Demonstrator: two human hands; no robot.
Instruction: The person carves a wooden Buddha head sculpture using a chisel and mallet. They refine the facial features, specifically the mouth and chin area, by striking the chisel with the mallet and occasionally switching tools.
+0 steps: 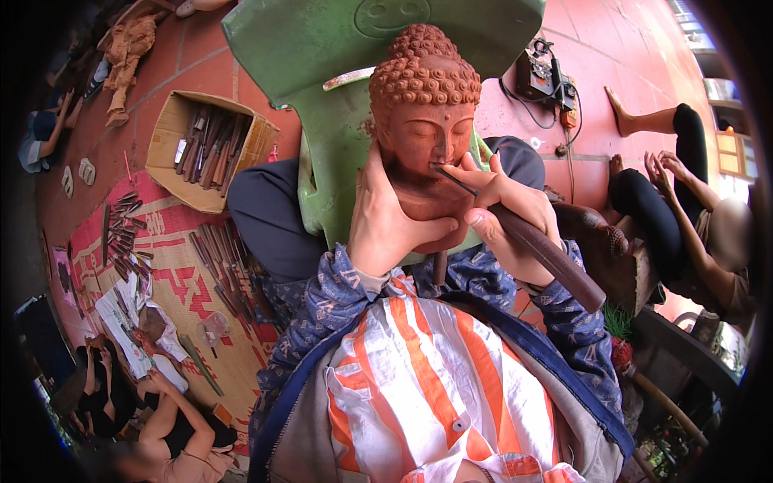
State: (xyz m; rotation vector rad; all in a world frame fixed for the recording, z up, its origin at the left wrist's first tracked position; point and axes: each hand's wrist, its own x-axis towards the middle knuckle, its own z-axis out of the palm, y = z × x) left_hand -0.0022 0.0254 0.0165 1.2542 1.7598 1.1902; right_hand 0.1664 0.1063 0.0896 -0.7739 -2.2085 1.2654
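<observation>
A reddish-brown carved Buddha bust (427, 109) stands upright against a green plastic chair (274, 48) in front of me. My left hand (390, 221) grips its neck and lower part, fingers along the jaw and thumb across the chest. In my right hand (515, 201) is a carving chisel (551, 258) with a thick dark wooden handle, its thin metal blade pointing up and left. The blade's tip touches or nearly touches the bust's mouth. My right fingers wrap around the chisel close to the blade, near the bust's chin.
On the left are a cardboard box (161, 153) of wood-handled tools and a patterned mat (181, 286) with rows of more tools. Other people sit at lower left and right. A black electrical box (535, 76) with cords lies on the tiled floor at upper right.
</observation>
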